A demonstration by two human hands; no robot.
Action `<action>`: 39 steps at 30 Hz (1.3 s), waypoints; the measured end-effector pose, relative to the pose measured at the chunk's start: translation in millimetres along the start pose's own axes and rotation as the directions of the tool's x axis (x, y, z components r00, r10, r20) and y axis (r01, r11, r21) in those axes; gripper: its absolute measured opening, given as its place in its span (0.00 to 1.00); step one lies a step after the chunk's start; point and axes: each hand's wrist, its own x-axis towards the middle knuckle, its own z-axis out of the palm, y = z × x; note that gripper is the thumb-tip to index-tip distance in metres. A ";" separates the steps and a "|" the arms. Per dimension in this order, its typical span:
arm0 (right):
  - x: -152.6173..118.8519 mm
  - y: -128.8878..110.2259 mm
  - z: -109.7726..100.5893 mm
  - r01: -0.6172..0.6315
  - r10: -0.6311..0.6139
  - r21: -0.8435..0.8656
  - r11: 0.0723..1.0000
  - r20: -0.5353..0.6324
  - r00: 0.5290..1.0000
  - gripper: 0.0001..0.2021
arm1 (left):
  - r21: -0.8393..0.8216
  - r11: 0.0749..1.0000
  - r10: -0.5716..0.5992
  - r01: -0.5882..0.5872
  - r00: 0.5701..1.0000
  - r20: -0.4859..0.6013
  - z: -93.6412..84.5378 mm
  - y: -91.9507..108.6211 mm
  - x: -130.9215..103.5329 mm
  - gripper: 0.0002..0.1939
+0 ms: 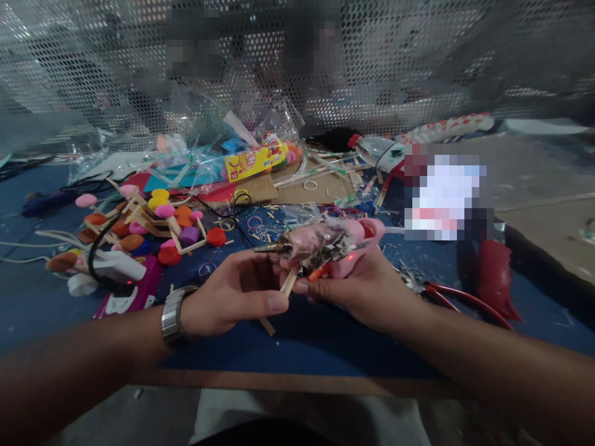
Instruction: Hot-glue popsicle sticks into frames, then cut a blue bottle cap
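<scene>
The glue gun (320,241) is in the air just above the surface (325,359), in front of the person, its long axis running nearly crosswise and rising a little toward the right. The right hand (367,288) is wrapped round its pink handle from below, the thumb lying forward beneath the body. The nozzle (266,248) points left, over the fingers of the left hand (227,288), so the left is the nearer hand to the tip.

The left hand holds a thin wooden stick (289,283) in a narrow pinch, thumb on the near side. The stick slants up and to the right, across the line of the glue gun — its upper end comes up under the body, behind the nozzle, not at the tip. Whether the two touch I cannot tell.

A flat wooden strip (267,326) lies on the surface just below the hands. Coloured pads (189,235) are heaped to the left; pliers (449,296) lie beside the right forearm.
</scene>
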 end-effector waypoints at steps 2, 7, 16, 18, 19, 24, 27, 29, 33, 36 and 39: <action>-0.1 -0.3 0.3 -0.011 0.011 -0.015 1.000 -0.011 1.000 0.16 | -0.011 1.000 -0.004 0.004 1.000 -0.031 -0.4 -1.0 0.5 0.20; -0.5 -0.6 -0.6 0.000 -0.002 -0.063 0.998 -0.037 0.999 0.17 | -0.017 1.000 0.010 -0.010 0.999 -0.043 0.9 -0.7 1.1 0.20; -1.2 -7.3 0.9 0.065 -0.066 -0.056 0.996 -0.017 0.998 0.14 | 0.171 0.985 -0.005 0.010 0.999 -0.031 1.1 4.4 0.1 0.17; -2.3 -7.9 2.3 0.074 -0.073 -0.044 0.996 0.011 0.997 0.14 | 0.254 0.967 -0.008 0.022 0.998 -0.059 2.5 4.8 0.4 0.16; -2.8 -7.7 2.8 0.084 -0.083 -0.037 0.996 0.027 0.996 0.14 | 0.280 0.960 -0.005 0.026 0.997 -0.076 3.2 4.8 0.5 0.16; -4.0 -2.8 3.5 0.079 -0.079 0.002 0.997 0.047 0.996 0.14 | 0.316 0.948 -0.001 0.031 0.996 -0.093 5.0 6.8 1.2 0.13; -3.6 -0.1 3.7 0.053 -0.053 0.031 0.998 0.031 0.998 0.15 | 0.356 0.934 -0.003 0.031 0.997 -0.081 4.5 11.2 1.7 0.11; -3.0 0.2 4.2 0.055 -0.056 0.045 0.998 0.034 0.998 0.16 | 0.382 0.924 -0.005 0.031 0.997 -0.071 4.0 14.0 2.2 0.11; -1.8 -0.5 5.7 0.075 -0.080 0.082 0.994 0.059 0.995 0.16 | 0.400 0.915 -0.027 0.054 0.997 -0.073 4.1 16.5 2.4 0.13; -1.0 -0.8 6.3 0.073 -0.078 0.101 0.992 0.045 0.996 0.16 | 0.368 0.927 -0.043 0.074 0.995 -0.092 4.5 14.1 1.8 0.13; -0.1 -1.8 5.1 0.033 -0.037 0.108 0.994 0.031 0.999 0.16 | 0.269 0.962 -0.011 0.043 0.993 -0.120 3.0 7.7 1.7 0.17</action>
